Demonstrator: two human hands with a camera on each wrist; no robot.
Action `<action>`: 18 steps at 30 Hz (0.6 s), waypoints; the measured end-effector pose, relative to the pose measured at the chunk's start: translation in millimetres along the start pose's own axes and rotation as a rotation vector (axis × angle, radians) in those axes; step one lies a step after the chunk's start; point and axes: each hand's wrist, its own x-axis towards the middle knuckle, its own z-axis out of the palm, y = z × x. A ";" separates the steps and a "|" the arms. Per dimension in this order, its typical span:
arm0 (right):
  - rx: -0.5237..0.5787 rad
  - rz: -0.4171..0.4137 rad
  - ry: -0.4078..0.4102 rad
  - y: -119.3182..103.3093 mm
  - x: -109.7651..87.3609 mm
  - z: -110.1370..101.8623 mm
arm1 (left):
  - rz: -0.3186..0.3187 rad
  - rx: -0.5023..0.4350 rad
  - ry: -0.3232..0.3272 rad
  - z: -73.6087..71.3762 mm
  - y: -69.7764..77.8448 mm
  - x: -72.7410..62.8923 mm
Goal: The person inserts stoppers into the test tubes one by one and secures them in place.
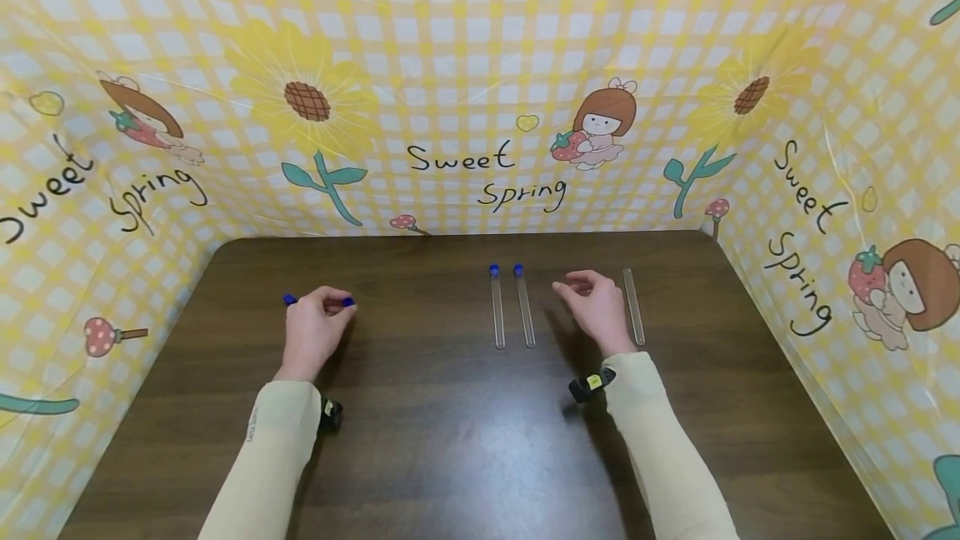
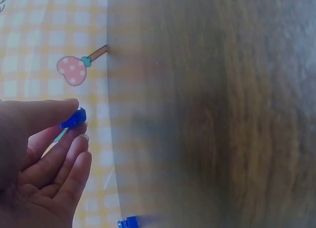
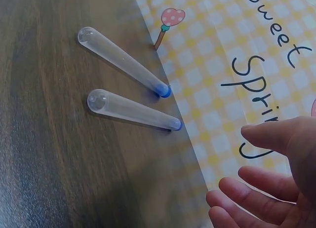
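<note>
Between thumb and fingertips, my left hand (image 1: 309, 332) pinches a small blue cap (image 1: 348, 302); the left wrist view shows this blue cap (image 2: 74, 119) up close. A second blue cap (image 1: 289, 300) lies on the table just beyond that hand's outer side. My right hand (image 1: 596, 307) holds nothing, its fingers relaxed and apart from the thumb. To its left lie two clear test tubes with blue caps, one test tube (image 1: 497, 311) beside the other test tube (image 1: 525, 311). An uncapped clear test tube (image 1: 633, 307) lies to its right, partly behind the wrist.
The dark wooden table (image 1: 435, 415) is enclosed at the back and both sides by a yellow checked cloth (image 1: 465, 73) with printed flowers and figures. A black wrist camera (image 1: 591, 386) sits at the right cuff and another wrist camera (image 1: 331, 413) at the left cuff.
</note>
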 end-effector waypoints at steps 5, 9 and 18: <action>0.000 0.019 0.007 1.0 -1.1 -2.9 | 0.011 -0.006 0.012 3.0 3.7 -0.5; 0.006 0.032 0.015 3.4 -1.9 -4.8 | 0.023 -0.016 0.024 4.8 5.9 -0.1; 0.023 0.040 0.037 6.1 -3.0 -11.2 | 0.023 -0.052 0.017 8.0 10.7 -0.8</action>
